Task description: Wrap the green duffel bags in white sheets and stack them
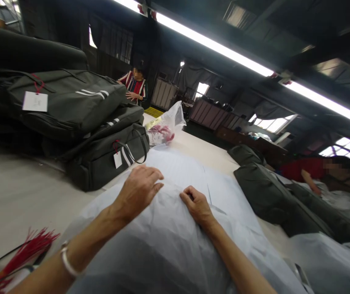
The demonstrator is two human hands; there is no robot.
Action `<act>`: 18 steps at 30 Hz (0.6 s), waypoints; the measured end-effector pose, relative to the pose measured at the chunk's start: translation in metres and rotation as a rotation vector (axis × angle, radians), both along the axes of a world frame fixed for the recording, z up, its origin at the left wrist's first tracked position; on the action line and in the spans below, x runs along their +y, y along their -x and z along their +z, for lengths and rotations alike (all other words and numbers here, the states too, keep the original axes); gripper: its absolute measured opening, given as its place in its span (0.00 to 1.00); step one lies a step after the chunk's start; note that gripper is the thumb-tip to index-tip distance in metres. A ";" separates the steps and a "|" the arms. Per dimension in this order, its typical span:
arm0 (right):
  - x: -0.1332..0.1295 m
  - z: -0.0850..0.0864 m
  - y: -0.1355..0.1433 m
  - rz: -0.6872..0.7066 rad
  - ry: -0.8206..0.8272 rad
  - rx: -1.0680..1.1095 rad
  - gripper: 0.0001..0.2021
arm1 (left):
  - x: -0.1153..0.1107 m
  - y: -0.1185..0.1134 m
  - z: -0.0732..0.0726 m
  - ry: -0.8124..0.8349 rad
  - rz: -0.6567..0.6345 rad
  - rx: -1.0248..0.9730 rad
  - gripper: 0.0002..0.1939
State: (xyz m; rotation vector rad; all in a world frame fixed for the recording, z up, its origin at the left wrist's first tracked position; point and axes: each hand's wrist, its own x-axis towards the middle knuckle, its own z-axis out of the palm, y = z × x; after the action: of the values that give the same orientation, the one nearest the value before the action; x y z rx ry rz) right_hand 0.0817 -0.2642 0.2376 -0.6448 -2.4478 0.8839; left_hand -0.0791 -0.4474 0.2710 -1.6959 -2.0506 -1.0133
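Note:
A large sheet of thin, whitish translucent plastic [168, 237] spreads over the table in front of me, crumpled at the near side. My right hand [197, 206] is closed on the plastic, thumb and bent forefinger together at its upper part. Just left of it, my left hand [142, 185] is over the sheet with fingers bent and the thumb a little apart from them. Nothing shows between those fingers. Beyond both hands, smoother layers of the same pale plastic [177, 165] lie flat.
Dark green bags [70, 102] with white stripes and tags are stacked at left. More dark bags [273, 196] lie at right. A clear bag of red strings [162, 130] stands ahead; red cords [24, 253] lie lower left. Co-workers are at the back [136, 87] and right [306, 169].

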 end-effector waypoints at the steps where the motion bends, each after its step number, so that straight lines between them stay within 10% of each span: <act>1: 0.001 0.000 0.001 0.001 0.006 0.006 0.13 | -0.005 -0.023 0.001 -0.015 -0.094 -0.016 0.09; 6: 0.002 0.002 0.001 -0.008 0.041 0.062 0.13 | -0.005 -0.109 -0.029 0.162 -0.231 0.100 0.28; 10: 0.002 0.000 0.005 -0.025 -0.001 0.074 0.10 | 0.013 -0.110 -0.049 0.297 -0.022 0.093 0.31; 18: 0.002 0.034 -0.031 -0.139 -0.311 0.045 0.16 | 0.020 -0.107 -0.028 0.492 0.092 0.112 0.27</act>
State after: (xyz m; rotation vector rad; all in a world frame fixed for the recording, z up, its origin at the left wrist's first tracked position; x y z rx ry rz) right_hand 0.1127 -0.2619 0.2719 -0.6610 -2.3967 0.4453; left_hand 0.0279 -0.4269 0.2429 -1.8009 -2.4105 -0.3889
